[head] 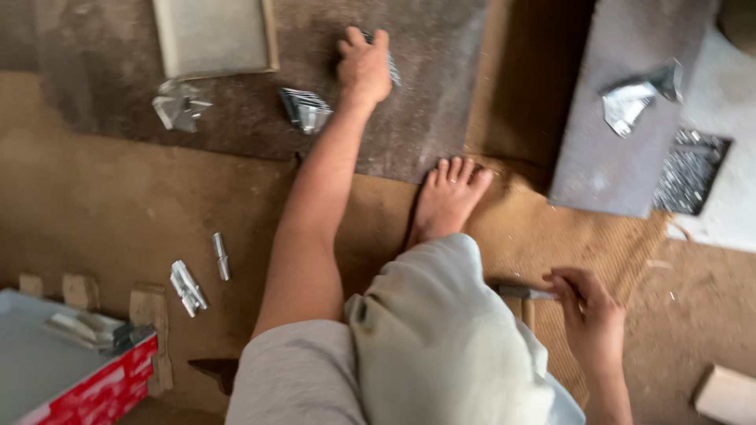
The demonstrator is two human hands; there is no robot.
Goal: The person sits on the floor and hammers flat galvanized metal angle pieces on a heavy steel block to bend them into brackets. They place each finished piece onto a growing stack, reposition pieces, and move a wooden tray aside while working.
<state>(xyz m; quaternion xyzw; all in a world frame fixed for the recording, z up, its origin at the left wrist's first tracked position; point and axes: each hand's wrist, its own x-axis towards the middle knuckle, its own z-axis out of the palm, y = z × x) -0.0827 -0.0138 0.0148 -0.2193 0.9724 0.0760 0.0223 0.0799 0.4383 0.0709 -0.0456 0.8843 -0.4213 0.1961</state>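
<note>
Left hand [364, 64] on metal strips [391, 67]

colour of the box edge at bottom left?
Red with white markings on the box edge, under a grey top; head view shows it.

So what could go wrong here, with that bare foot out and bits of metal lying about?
The bare foot rests on the floor near crumpled metal scraps; a sharp edge could cut it. The left hand is gripping a grey metal piece bare-skinned, so it might get nicked. The right hand holds a hammer-like tool close to the knee.
</note>
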